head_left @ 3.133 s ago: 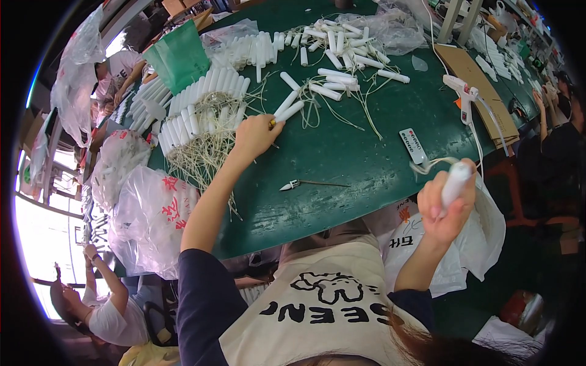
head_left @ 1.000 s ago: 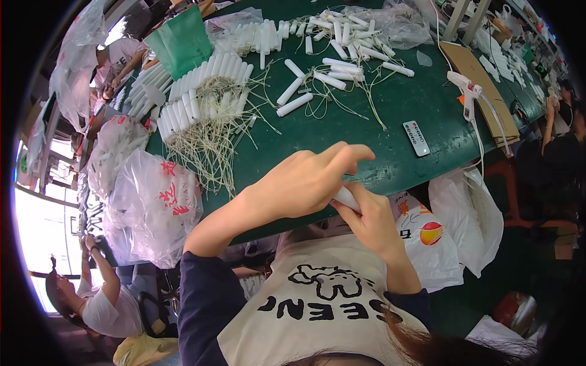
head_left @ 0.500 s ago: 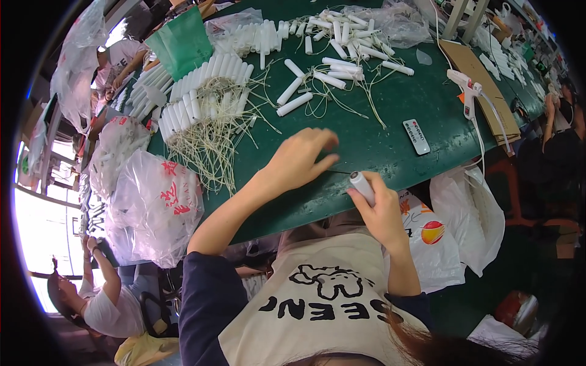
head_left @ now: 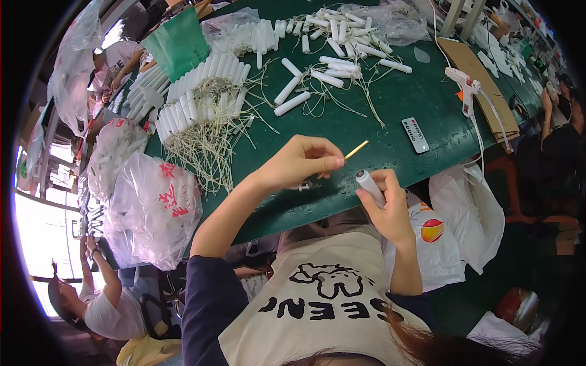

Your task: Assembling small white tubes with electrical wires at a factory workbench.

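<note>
Thumb and forefinger of our left hand (head_left: 299, 160) pinch a thin yellow stick (head_left: 356, 150), its free end slanting up to the right. Our right hand (head_left: 392, 210) is wrapped around a white tube (head_left: 370, 185), tilted, its dark-centred end uppermost. We hold both near the close edge of the green table (head_left: 387, 146), stick and tube apart. Farther back we see more tubes (head_left: 293, 104) with pale wires, a remote (head_left: 415, 135) beyond our right hand, and a glue gun (head_left: 467, 91).

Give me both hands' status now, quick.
Left hand: closed, fingertips pinching a thin yellow stick.
Right hand: closed around a white tube.
</note>
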A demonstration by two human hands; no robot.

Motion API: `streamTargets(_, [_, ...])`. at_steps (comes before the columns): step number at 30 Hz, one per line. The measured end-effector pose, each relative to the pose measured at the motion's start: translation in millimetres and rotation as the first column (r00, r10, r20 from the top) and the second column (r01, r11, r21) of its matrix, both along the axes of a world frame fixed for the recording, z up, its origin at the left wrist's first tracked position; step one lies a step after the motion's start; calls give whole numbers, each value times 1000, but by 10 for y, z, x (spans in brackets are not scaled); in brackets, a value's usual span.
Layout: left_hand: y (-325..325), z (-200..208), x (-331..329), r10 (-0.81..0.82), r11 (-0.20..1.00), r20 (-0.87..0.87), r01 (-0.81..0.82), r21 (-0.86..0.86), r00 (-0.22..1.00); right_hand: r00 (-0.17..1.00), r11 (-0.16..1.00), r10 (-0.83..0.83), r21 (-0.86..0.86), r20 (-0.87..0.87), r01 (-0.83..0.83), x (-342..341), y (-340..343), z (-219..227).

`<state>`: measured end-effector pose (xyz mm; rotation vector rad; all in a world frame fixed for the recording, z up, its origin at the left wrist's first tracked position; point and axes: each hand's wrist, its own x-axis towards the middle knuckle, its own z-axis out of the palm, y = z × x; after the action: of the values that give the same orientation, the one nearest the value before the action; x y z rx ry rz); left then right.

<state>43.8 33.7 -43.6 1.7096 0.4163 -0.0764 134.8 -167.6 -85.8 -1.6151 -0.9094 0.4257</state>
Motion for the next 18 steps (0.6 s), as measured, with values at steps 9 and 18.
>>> streamTargets(9, [-175,15,-21,-204,771,25,177,-611,979,992,990,124,67,-35,-121,-58,-2,70])
streamTargets(18, [-178,-8,-28,-355,666,40,283,-691,934,968,960,222,199,-120,-196,-82,-15,-103])
